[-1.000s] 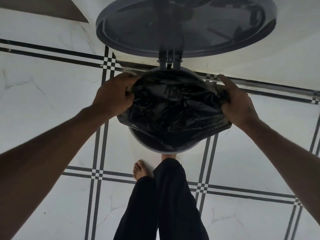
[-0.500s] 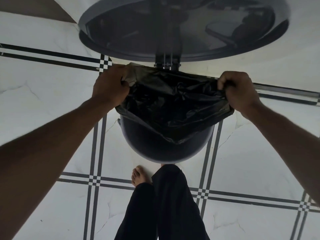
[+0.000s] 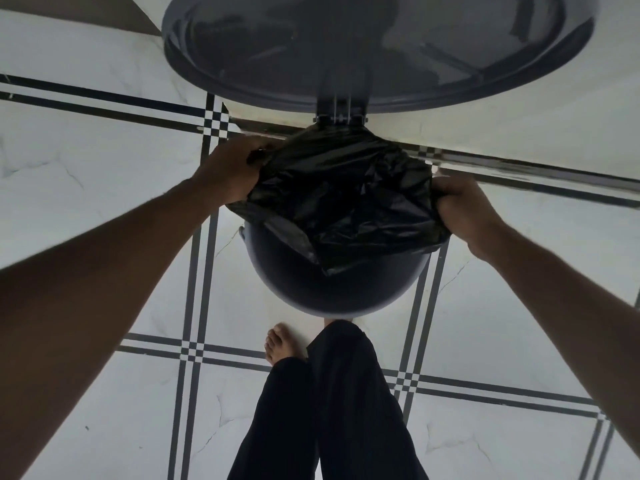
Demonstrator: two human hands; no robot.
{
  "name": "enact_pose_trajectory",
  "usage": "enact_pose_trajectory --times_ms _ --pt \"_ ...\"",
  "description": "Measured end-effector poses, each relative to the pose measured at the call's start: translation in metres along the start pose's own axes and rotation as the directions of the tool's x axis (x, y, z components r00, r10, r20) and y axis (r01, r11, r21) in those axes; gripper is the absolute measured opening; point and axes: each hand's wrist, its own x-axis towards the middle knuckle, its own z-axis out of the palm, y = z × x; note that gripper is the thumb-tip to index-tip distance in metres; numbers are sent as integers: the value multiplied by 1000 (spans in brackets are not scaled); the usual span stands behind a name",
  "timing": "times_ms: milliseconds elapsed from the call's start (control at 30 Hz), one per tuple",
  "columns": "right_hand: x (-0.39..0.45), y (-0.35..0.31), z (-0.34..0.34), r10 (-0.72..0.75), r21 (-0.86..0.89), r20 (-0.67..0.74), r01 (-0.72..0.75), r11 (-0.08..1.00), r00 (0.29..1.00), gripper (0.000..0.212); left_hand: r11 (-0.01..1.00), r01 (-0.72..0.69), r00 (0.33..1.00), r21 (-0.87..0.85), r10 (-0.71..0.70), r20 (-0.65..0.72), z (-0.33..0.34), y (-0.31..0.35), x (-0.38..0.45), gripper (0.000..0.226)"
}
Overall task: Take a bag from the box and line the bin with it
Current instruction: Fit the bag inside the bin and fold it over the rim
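A black plastic bag [image 3: 341, 202] is spread over the mouth of a round dark bin [image 3: 332, 289] that stands on the floor below me. My left hand [image 3: 228, 173] grips the bag's edge at the bin's left rim. My right hand [image 3: 460, 207] grips the bag's edge at the right rim. The bag covers the far part of the opening and its near edge hangs loose inside, leaving the near wall of the bin bare. The bin's round lid [image 3: 377, 46] stands raised behind the bag on its hinge [image 3: 339, 110]. No box is in view.
White marble floor tiles [image 3: 86, 188] with black line borders surround the bin. My legs in black trousers [image 3: 329, 410] and a bare foot [image 3: 282, 346] stand right in front of the bin. A pale wall [image 3: 519, 126] rises behind the lid.
Both hands have moved lower and farther down the sides of the bin with the bag's edge. The bag now sits lower over the rim, and the view has shifted slightly.
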Motion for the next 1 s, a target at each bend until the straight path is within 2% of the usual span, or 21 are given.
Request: enact_pose_trajectory --times_ms 133,233,367,433,533,667,767,867,933,967,1000 --pt "-28 14 2 -27 -42 -100 23 999 995 38 990 64 987 -127 -82 -139 5 -21 -24 41" --pt "-50 20 6 -135 -121 -129 120 985 982 34 960 74 967 -270 -135 -217 12 -35 -49 43" --pt "-66 31 9 -228 -182 -140 201 962 964 29 971 13 987 -238 -51 -153 19 -39 -71 47" --pt "-69 43 11 -161 -162 -117 141 977 980 26 972 -11 989 -233 -24 -149 21 -38 -77 40" --pt "-74 54 15 -20 18 -145 23 1000 989 42 976 -24 977 -214 -22 -212 19 -38 -76 29" --pt "-75 54 23 34 121 -188 -11 993 982 44 996 -46 954 -78 20 -299 15 -37 -70 13" --pt "-70 55 26 71 140 -186 -45 989 980 46 995 -43 954 -88 14 -300 10 -32 -59 33" --pt "-67 54 26 65 94 -177 -49 994 982 45 995 -48 944 -93 15 -331 4 -28 -40 41" --pt "-65 56 26 57 71 -179 -45 996 982 44 976 27 969 -215 -78 -234 3 -23 -27 44" --pt "-65 57 26 52 71 -176 -40 997 983 44 947 129 980 -294 -167 -107 4 -19 -23 43" --pt "-64 58 26 49 77 -170 -37 996 984 44 907 269 962 -323 -271 41 4 -17 -18 36"
